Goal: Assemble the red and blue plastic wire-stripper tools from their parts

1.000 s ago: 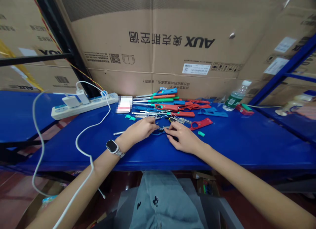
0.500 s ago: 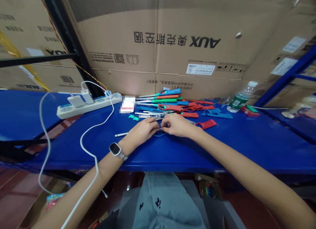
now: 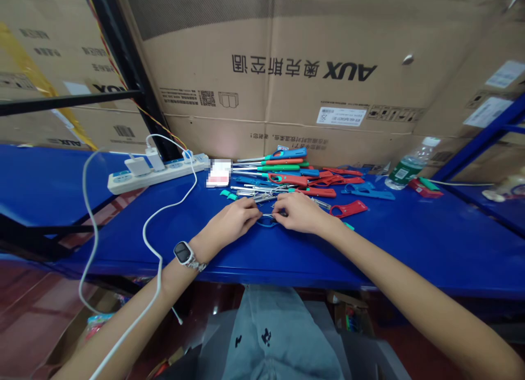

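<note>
My left hand [image 3: 233, 221] and my right hand [image 3: 298, 213] meet over a blue plastic lighter shell [image 3: 266, 222] with a thin metal tube, lying on the blue table [image 3: 410, 243]. Both hands pinch it, fingers curled. A smartwatch [image 3: 183, 253] sits on my left wrist. Just behind my hands lies a pile of long-nosed lighters and shells [image 3: 287, 175] in blue, red and green. A red shell [image 3: 348, 209] lies right of my right hand. Small teal caps [image 3: 228, 194] lie behind my left hand.
A white power strip [image 3: 156, 173] with chargers sits at the back left, its white cable [image 3: 156, 249] trailing off the table's front edge. A plastic bottle [image 3: 408, 167] lies at the back right. Large cardboard boxes [image 3: 287, 68] wall the back. A black shelf post [image 3: 127, 68] stands left.
My right hand has moved from flat on the table, right of the part, up to meet my left hand and pinch it. The view has shifted slightly.
</note>
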`<state>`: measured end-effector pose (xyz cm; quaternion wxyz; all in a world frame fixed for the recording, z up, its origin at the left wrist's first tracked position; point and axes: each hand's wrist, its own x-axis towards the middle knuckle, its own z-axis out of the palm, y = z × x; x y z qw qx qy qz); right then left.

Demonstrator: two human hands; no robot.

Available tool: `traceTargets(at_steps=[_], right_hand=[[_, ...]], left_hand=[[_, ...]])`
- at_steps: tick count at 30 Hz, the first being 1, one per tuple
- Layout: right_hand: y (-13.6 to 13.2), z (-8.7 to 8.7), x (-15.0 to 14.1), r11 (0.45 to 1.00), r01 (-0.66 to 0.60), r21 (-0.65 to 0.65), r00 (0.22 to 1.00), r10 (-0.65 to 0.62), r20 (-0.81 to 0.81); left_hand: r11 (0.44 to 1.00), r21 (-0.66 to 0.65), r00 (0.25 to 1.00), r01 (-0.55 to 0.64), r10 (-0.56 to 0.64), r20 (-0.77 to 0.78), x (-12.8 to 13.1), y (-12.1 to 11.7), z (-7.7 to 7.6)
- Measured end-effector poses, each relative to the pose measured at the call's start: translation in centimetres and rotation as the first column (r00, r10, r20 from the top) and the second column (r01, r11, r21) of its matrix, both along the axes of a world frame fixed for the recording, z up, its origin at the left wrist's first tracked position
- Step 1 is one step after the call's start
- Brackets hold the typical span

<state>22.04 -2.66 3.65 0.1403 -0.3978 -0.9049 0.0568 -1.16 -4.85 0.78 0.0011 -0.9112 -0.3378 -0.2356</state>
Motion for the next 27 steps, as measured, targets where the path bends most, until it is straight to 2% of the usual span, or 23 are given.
traceTargets(at_steps=[8, 16, 22, 27], right_hand=[[0.6, 0.5, -0.7, 1.000, -0.005, -0.029, 0.999, 0.006, 0.048], [0.4, 1.0, -0.9, 0.996, -0.091, -0.004, 0.989, 0.091, 0.114], [0.1, 1.1, -0.8, 0.998, -0.067, -0.005, 0.993, 0.067, 0.101], [0.3, 1.0, -0.7, 0.995, -0.103, -0.019, 0.991, 0.104, 0.079]], left_hand=[[0.998, 0.056, 0.997, -0.027, 0.031, -0.069, 0.5, -0.4, 0.1], [0.998, 0.055, 0.997, -0.028, 0.032, -0.066, 0.5, -0.4, 0.0], [0.999, -0.019, 0.999, -0.041, 0.041, 0.016, 0.4, -0.3, -0.1], [0.995, -0.086, 0.996, -0.055, 0.060, 0.063, 0.0, -0.3, -0.2]])
